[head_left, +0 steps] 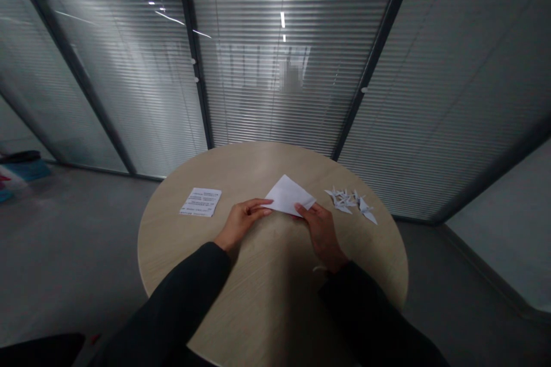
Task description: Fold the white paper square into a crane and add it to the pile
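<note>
White paper (287,194): between 2 hands, over worktop (241,304). Long axis roughly 9-to-3, peak at 12; plain, folded, near-triangular. From left hand (244,219), paper at 2 o'clock; fingertips pinch its left corner. Right hand (319,228) overlaps more, paper at 11; thumb on top, gripping right corner. Outward: folded paper cranes (344,200) at 3, printed sheets (200,202) at 9.
</note>
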